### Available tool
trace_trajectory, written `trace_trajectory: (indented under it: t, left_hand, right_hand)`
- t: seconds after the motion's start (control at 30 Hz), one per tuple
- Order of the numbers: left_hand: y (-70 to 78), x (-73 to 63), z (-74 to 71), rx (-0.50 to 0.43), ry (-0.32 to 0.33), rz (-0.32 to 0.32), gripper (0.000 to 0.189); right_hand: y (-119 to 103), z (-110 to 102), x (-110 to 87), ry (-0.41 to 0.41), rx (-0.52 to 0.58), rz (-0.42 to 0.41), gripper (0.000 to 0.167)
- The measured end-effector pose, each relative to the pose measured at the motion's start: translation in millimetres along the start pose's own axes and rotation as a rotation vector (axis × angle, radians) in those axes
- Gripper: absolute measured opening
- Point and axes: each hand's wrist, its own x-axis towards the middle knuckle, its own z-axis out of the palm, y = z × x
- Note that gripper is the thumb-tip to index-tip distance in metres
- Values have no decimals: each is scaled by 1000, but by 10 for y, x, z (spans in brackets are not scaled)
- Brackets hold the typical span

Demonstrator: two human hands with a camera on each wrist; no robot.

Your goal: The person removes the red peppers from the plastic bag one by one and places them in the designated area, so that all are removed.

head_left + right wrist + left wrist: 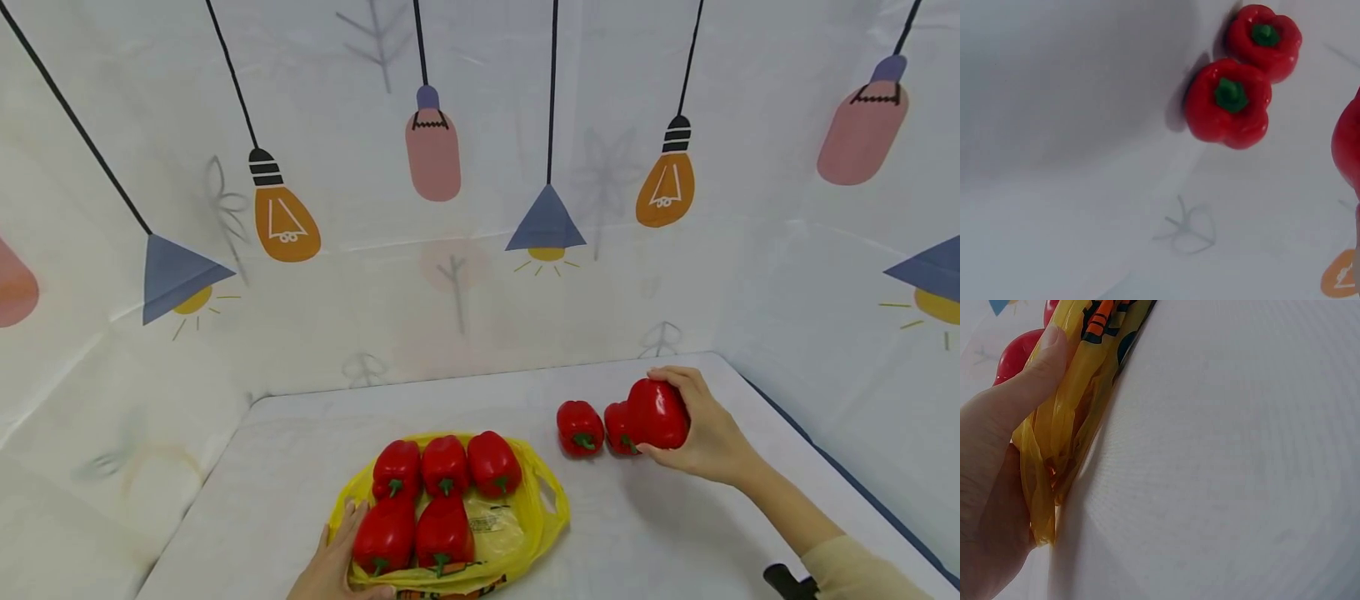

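My right hand (708,433) grips a red bell pepper (658,414), fingers over its top and thumb under it. That pepper partly covers another red pepper (618,427) on the table, and a further pepper (580,429) sits just left of it. In the right wrist view the gripped pepper (1347,147) shows only at the right edge. At the lower left, my left hand (333,554) holds the side of a yellow plastic bag (536,483), thumb along its front. Several red peppers (442,465) lie in the spread bag in two rows, green stems toward me.
The white table (300,442) meets a pale wall sheet (480,317) printed with hanging lamps and bulbs. A black object (783,581) shows beside the right sleeve (855,571). Along the right side runs the table's dark edge (847,467).
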Motion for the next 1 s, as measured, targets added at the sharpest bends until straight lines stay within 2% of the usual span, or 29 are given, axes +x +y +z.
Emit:
trace_trajectory:
  t: [0.23,0.67,0.8,1.0]
  left_hand:
    - [-4,-8,-12,-5,1,4,116]
    - [45,-17,-27,-32,2,16,116]
    - [55,-19,-30,-43,1,10,116]
    - [47,-23,-21,-56,-2,20,115]
  right_hand:
    - [125,-52,-47,-11,-32,17,103]
    - [420,-92,-166,-52,-110,81,96]
    - [526,-55,-227,-100,-154,111,92]
    - [693,67,-319,-266,-105,253,90]
